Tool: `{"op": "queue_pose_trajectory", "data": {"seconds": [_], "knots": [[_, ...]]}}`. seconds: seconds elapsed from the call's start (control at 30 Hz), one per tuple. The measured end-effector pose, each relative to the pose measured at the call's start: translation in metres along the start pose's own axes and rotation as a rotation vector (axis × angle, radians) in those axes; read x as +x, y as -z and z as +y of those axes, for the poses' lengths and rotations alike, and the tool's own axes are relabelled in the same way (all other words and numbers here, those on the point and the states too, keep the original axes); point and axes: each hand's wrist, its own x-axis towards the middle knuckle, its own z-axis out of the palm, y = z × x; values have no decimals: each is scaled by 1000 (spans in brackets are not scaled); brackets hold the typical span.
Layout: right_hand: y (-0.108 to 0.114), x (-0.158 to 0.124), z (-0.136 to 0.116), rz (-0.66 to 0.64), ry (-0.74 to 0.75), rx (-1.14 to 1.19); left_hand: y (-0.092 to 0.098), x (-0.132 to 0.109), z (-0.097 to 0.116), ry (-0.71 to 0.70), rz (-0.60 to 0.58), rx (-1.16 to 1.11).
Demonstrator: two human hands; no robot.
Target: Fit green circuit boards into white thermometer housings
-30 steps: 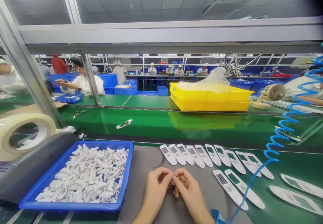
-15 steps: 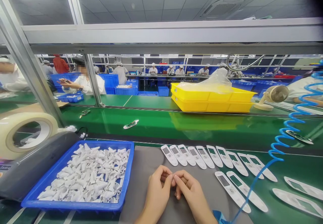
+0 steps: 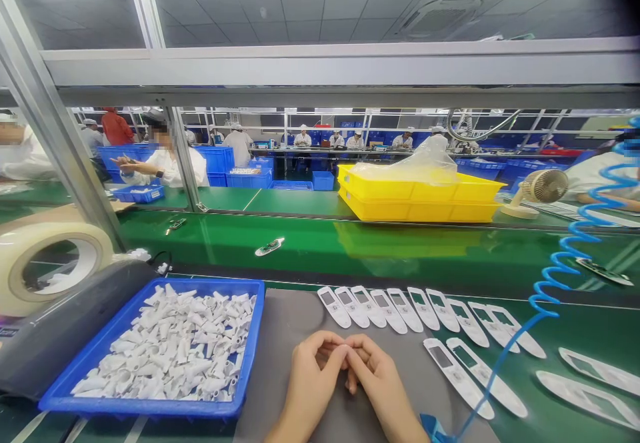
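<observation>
Circuit boards point(image 3: 269, 247) on the green conveyor belt point(image 3: 225, 263) have slid to the right since the last look, and that's the big move in the head view! Down front, the left hand point(image 3: 313, 383) and right hand point(image 3: 383, 380) sit close together above the grey work mat point(image 3: 280, 336), both loosely curled, with the fingertips point(image 3: 344, 348) of one meeting the other. Nothing shows in either grip, so no grasp to call here.

Nearest to the right hand, white plastic casings point(image 3: 405, 310) lie in a slanted row on the mat, just beyond the fingers, with two more casings point(image 3: 457, 376) beside that hand. Over on the left, a blue tray point(image 3: 150, 406) is piled with white plastic caps point(image 3: 170, 343), just beside the left hand, and a big roll of tape point(image 3: 55, 230) sits past it.

On the right, a blue coiled air hose point(image 3: 575, 230) drops across the scene. Across the belt stand stacked yellow trays point(image 3: 420, 206) under a clear plastic bag point(image 3: 425, 163), with a small desk fan point(image 3: 543, 186) next to them. Behind the glass, a co-worker point(image 3: 167, 166) in white works at a bench.
</observation>
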Motion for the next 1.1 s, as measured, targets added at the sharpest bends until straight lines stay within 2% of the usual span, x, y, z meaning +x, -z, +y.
{"op": "queue_pose_trajectory", "data": {"seconds": [0.47, 0.63, 0.9, 1.1], "knots": [[-3, -4, 0, -40, 23, -9, -1, 3, -2, 145, -12, -219], [-3, -3, -2, -53, 23, -23, 0, 3, -3, 137, -12, -197], [-3, -3, 4, -53, 21, -52, -1, -1, -4, 23, 6, -35], [-3, -3, 2, -38, 13, -24, 0, 1, -7, 85, 34, -92]]}}
